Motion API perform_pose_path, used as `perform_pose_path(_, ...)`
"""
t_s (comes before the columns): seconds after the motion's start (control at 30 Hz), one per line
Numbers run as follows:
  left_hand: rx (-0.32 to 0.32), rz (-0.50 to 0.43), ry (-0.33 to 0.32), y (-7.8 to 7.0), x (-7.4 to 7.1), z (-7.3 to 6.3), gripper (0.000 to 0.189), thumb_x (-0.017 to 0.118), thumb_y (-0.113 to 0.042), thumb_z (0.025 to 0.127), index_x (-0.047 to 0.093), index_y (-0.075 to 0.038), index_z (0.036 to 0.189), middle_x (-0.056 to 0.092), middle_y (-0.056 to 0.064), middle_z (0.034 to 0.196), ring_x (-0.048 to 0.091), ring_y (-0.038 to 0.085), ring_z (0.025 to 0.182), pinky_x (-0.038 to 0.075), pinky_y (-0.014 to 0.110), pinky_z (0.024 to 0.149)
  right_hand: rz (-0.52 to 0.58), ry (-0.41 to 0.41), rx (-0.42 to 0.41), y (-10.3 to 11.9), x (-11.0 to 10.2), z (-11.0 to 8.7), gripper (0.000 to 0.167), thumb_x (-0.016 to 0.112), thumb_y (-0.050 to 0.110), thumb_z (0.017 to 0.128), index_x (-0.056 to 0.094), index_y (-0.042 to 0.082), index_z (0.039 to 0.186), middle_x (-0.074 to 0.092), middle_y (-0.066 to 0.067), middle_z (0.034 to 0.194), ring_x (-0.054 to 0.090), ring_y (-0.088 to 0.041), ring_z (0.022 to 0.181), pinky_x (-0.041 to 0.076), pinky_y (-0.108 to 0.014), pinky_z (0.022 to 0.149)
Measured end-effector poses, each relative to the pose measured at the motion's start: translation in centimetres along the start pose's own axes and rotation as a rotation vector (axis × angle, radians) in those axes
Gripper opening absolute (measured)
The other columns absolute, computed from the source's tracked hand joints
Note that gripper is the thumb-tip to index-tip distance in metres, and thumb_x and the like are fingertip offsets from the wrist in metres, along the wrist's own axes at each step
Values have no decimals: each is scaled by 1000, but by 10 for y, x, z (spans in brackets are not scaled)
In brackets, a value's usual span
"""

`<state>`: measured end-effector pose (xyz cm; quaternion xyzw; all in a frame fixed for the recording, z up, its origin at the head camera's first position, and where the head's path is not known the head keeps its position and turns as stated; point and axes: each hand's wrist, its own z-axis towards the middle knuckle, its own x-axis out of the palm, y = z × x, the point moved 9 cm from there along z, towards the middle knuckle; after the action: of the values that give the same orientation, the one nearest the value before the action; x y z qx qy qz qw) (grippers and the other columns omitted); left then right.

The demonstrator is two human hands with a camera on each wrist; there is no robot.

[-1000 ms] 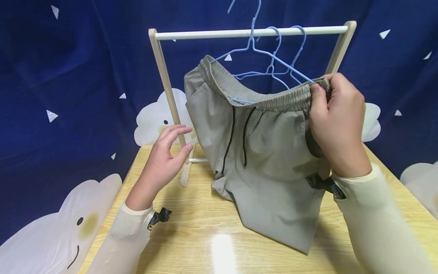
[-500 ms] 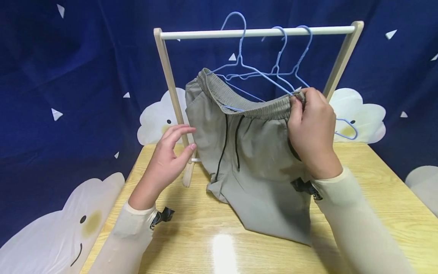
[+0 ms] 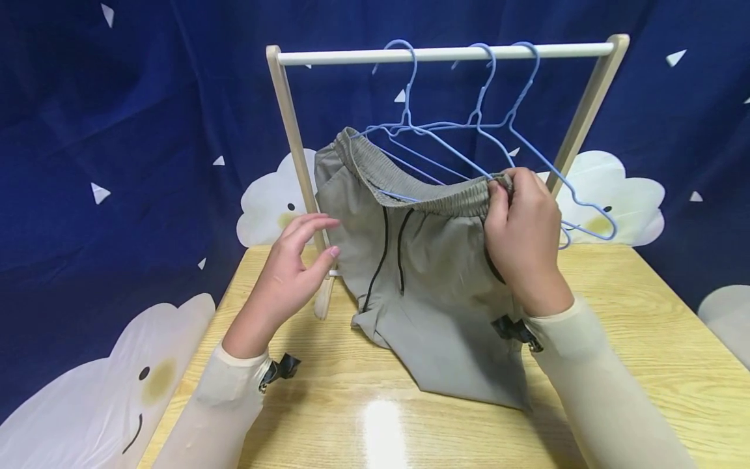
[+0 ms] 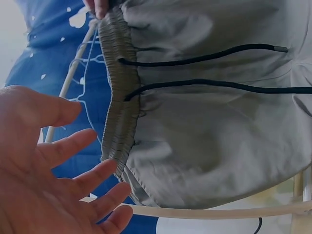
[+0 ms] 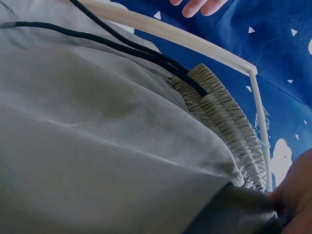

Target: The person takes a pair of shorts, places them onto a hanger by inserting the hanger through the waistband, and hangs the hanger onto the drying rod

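Note:
Grey drawstring shorts (image 3: 445,286) with a ruched waistband and two black cords hang tilted in front of the rack. A blue wire hanger (image 3: 408,98) runs into the waistband, and its hook loops over the rail. My right hand (image 3: 521,241) pinches the waistband at its right corner, by the hanger's end; in the right wrist view that hand (image 5: 297,195) shows only at the edge. My left hand (image 3: 293,273) is held beside the shorts' left side, fingers spread and holding nothing. The left wrist view shows the same hand (image 4: 53,161) near the waistband.
A small wooden rack with a white rail (image 3: 328,57) stands on the wood-grain table (image 3: 328,404). Two other blue hangers, one of them a right-hand hanger (image 3: 562,179), hang on the rail. Behind is a dark blue curtain (image 3: 146,130) with cloud shapes.
My right hand has moved down and left with the shorts and hanger. The hanger's hook has come down from above the rail onto it. My left hand has barely moved.

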<state>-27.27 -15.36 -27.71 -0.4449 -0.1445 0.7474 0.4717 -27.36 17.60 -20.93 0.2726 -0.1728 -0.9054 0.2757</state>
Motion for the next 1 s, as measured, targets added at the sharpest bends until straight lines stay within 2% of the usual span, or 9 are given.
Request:
perform_pose_path(0.27,-26,7,50,2,6,0,41,71,-10,103,67,-9,144,58,8,156,51,30,150,37,54,127,36,-4,-4,-5,2,-7,23,61,11,108,68,-10,111,69,-28,104,65,-47,99,48,-59,85)
perform_pose_path(0.5,-26,15,77,5,9,-2,40,70,-10,103,67,-8,144,60,12,153,53,31,148,38,55,126,90,37,-1,-9,6,-11,22,64,10,107,70,-9,115,70,-26,108,66,-43,103,49,-54,89)
perform_pose_path(0.7,-39,18,104,8,11,-1,40,70,-12,104,67,-10,144,60,12,153,53,31,148,39,55,125,130,84,4,-15,5,-15,26,70,12,105,71,-5,124,72,-23,114,65,-35,104,47,-44,87)
perform_pose_path(0.9,-49,38,130,9,14,-2,40,70,-12,104,67,-12,144,61,9,152,55,31,146,41,56,123,159,140,51,-30,5,-29,33,73,19,104,69,1,131,76,-16,109,61,-19,85,43,-23,75)
perform_pose_path(1.0,-54,48,144,10,15,-2,40,70,-13,104,67,-11,144,61,9,152,55,31,146,42,57,123,202,188,88,-41,7,-39,34,73,23,104,70,4,132,75,-12,107,59,-11,83,43,-18,73)
